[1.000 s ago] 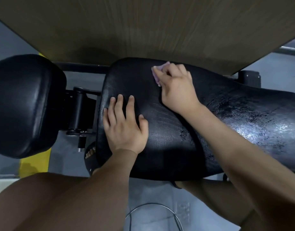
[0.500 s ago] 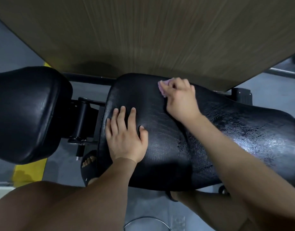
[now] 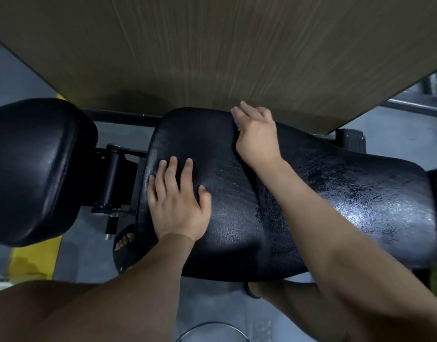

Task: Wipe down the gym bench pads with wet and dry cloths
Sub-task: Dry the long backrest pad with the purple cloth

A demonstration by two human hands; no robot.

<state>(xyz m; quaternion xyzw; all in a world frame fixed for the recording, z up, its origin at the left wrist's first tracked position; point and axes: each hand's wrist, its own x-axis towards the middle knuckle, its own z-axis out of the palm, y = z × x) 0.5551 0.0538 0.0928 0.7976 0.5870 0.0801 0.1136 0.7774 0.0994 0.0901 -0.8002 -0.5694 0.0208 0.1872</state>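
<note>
The long bench pad (image 3: 298,206) runs left to right across the scene, and the right hand (image 3: 258,137) sits at its far edge, near the pad's left end, pressing a pale cloth (image 3: 235,114) against the rim. Only a sliver of that cloth shows past the fingertips, so I cannot tell how it is folded or whether it is the wet or the dry one. The right hand grasps the cloth under curled fingers; the left hand (image 3: 178,206) lies flat and released on the near left part of the pad, holding nothing. The right stretch of the pad glistens as if damp, while the left end looks duller, so the wipe probably works leftward. A second pad (image 3: 37,169) lies left, well apart, its left side cut off.
</note>
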